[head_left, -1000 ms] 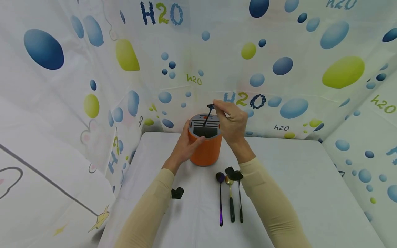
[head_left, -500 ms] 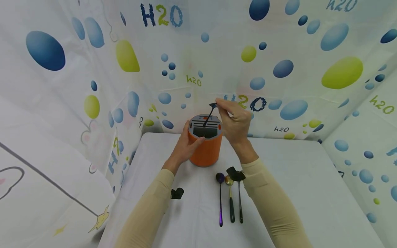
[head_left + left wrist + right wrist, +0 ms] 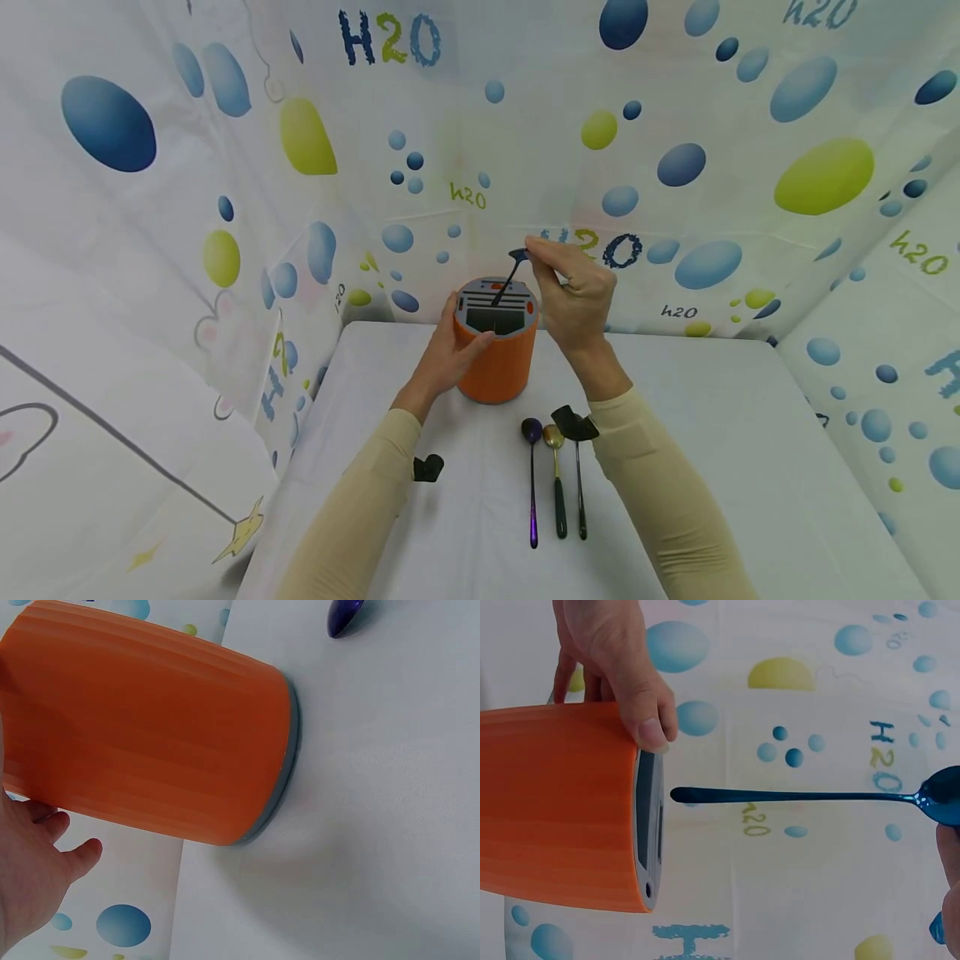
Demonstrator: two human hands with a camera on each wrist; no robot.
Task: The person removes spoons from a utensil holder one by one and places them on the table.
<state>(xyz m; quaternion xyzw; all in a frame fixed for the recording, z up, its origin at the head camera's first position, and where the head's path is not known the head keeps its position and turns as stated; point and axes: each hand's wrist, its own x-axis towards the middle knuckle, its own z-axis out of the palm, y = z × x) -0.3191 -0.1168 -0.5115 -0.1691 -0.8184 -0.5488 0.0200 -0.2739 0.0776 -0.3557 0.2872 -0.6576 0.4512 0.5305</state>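
In the head view my left hand (image 3: 447, 353) grips the upper part of an orange utensil holder (image 3: 497, 371), with the thumb at the edge of its grey slotted lid (image 3: 471, 293). My right hand (image 3: 576, 292) pinches a dark blue spoon (image 3: 511, 276) by its bowl, above the holder. The spoon's handle (image 3: 795, 796) points down at the lid; in the right wrist view its tip is a small gap away from it. A second small blue piece (image 3: 937, 928) shows beside the right fingers, its kind unclear. The left wrist view shows the holder's grey base on the table.
In front of the holder lie a purple spoon (image 3: 532, 467), a gold spoon with dark green handle (image 3: 559, 492) and a dark utensil (image 3: 581, 500), its head partly hidden by the right wrist's black mount (image 3: 574, 423). A printed curtain (image 3: 675, 100) surrounds the white table (image 3: 712, 433).
My right hand has shifted slightly to the right, tilting the spoon a little more, while the handle's tip stays over the lid. The left hand and the holder look unmoved.
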